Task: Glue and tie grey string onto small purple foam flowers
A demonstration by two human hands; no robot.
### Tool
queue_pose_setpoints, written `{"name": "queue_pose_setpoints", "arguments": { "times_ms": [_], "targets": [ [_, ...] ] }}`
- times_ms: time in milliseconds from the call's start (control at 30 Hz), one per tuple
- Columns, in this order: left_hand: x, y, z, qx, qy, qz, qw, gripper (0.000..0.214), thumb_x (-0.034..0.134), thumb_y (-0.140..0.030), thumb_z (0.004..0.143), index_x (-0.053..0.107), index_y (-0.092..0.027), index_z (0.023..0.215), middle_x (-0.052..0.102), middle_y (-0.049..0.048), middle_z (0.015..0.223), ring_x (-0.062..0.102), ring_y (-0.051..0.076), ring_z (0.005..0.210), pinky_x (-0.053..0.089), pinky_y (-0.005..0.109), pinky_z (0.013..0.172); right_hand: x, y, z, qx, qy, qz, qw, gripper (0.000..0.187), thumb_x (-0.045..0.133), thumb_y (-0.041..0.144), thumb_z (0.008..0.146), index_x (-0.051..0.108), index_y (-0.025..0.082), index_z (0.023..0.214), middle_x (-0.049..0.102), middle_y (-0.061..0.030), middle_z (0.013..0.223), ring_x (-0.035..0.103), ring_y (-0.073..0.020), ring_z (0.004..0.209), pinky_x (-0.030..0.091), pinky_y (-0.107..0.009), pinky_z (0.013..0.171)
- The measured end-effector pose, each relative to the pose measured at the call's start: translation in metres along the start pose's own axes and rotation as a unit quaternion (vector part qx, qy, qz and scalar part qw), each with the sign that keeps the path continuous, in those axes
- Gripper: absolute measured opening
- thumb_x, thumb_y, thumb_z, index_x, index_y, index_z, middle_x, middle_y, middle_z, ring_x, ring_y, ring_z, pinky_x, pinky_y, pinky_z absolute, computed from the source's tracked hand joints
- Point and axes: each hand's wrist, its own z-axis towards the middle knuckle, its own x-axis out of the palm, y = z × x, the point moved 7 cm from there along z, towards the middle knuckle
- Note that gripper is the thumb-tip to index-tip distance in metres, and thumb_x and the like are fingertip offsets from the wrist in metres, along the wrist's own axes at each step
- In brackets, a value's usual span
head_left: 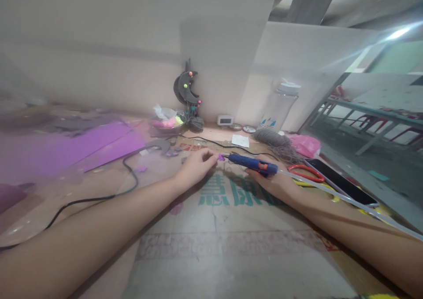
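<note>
Between the thumb and fingers of my left hand (199,164) is a small purple piece (221,157). My right hand (269,175) is wrapped round a blue hot glue gun (249,162), whose tip points left and meets or nearly meets the purple piece. A long translucent glue stick (324,189) runs out of the gun's back end over my right forearm. Both hands are above a printed cardboard sheet (211,255).
Purple sheets (112,142) lie at left beside a black cable (86,200). Behind stand a grey moon ornament (183,87), a bowl of pompoms (167,123) and a clear bottle (279,107). Grey yarn (274,142), red-handled scissors (306,173) and a phone (340,182) lie at right.
</note>
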Motion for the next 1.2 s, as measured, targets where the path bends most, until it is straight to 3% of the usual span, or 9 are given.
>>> {"name": "queue_pose_setpoints", "arguments": {
  "times_ms": [333, 933, 1200],
  "targets": [
    [0.0007, -0.0057, -0.0020, -0.003, 0.005, -0.007, 1.000, 0.026, 0.057, -0.043, 0.084, 0.058, -0.018, 0.077, 0.061, -0.0012, 0.068, 0.055, 0.013, 0.059, 0.043, 0.024, 0.059, 0.0020, 0.0003, 0.0002, 0.000, 0.013, -0.007, 1.000, 0.022, 0.059, 0.043, 0.081, 0.060, 0.021, 0.077, 0.065, -0.0045, 0.072, 0.060, -0.0218, 0.068, 0.045, -0.033, 0.061],
    [0.0007, 0.0016, 0.0005, -0.015, 0.000, -0.024, 1.000, 0.025, 0.059, -0.042, 0.084, 0.057, -0.018, 0.077, 0.063, -0.0001, 0.070, 0.056, 0.013, 0.059, 0.044, 0.024, 0.057, 0.0003, 0.0069, 0.0001, -0.019, 0.012, -0.014, 1.000, 0.020, 0.061, 0.041, 0.080, 0.059, 0.021, 0.076, 0.063, -0.0025, 0.069, 0.058, -0.0190, 0.066, 0.043, -0.029, 0.060],
    [0.0002, 0.0028, 0.0014, 0.001, -0.005, -0.019, 1.000, 0.026, 0.058, -0.043, 0.085, 0.060, -0.018, 0.078, 0.064, -0.0002, 0.066, 0.056, 0.013, 0.058, 0.044, 0.024, 0.057, -0.0004, 0.0022, 0.0005, 0.004, 0.000, -0.006, 1.000, 0.024, 0.060, 0.044, 0.080, 0.062, 0.021, 0.079, 0.066, -0.0048, 0.073, 0.061, -0.0213, 0.068, 0.044, -0.031, 0.060]
  ]
}}
